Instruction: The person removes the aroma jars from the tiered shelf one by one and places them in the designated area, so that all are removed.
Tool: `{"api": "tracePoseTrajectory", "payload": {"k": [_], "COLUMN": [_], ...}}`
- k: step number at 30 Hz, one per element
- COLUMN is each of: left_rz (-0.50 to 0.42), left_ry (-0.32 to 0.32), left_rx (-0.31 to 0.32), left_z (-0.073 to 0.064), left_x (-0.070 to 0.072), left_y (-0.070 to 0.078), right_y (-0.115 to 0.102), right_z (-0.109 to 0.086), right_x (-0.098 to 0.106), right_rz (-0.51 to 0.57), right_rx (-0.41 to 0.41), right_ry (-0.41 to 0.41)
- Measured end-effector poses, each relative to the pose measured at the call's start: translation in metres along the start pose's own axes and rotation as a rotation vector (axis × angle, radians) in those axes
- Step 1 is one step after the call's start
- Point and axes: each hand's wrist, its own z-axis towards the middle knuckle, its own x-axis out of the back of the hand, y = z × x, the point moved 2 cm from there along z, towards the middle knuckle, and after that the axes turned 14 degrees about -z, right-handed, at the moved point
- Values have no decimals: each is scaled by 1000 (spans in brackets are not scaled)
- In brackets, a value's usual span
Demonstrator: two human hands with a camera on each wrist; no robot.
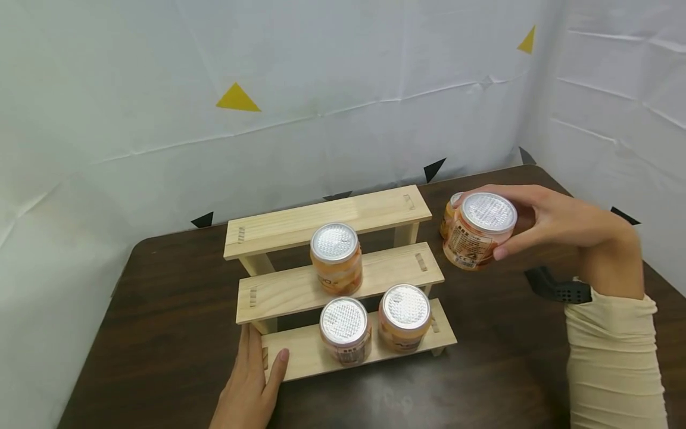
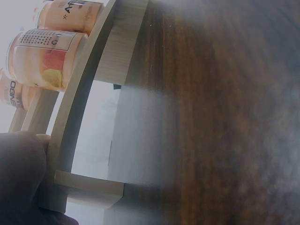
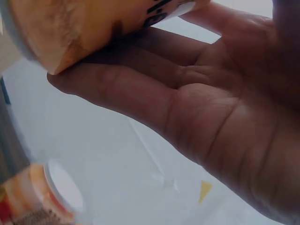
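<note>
A small three-step wooden rack (image 1: 289, 298) stands on the dark table. My left hand (image 1: 249, 378) grips the left end of its bottom step, thumb on top; the left wrist view shows part of the hand round that end (image 2: 58, 187). To the right of the rack, my right hand (image 1: 541, 217) holds an orange can (image 1: 471, 241) with a silvery lid, raised and slightly tilted, between thumb and fingers. The right wrist view shows this can (image 3: 89, 28) against the fingers (image 3: 122, 86). One similar can (image 1: 336, 265) stands on the middle step. Two more, a left can (image 1: 345, 333) and a right can (image 1: 404, 322), stand on the bottom step.
Another orange can (image 1: 446, 219) stands behind the held one, partly hidden by it. The top step (image 1: 327, 217) bears no can. White sheeting (image 1: 321, 89) with yellow and black triangles rises behind the dark table (image 1: 171, 333) and along its sides.
</note>
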Motion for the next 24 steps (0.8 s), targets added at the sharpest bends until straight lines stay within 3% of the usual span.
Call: {"api": "tracePoseTrajectory", "payload": {"k": [5,14,22,24], "left_rz": [13,16,8,10], "left_ry": [8,15,19,23], "left_rx": [-3,-2,-40,-42], "left_z": [-3,-4,-4,-4], "left_x": [1,2,2,2], "left_y": [-3,-1,2,2], "right_y": [14,15,30,32], "right_z": [-4,-3,-19,-18], "right_x": [0,0,0,-1], "right_rz": [45,98,197,172], "right_rx": [-8,-29,-144,-150], "right_ry": [-35,-117,-142,-143]}}
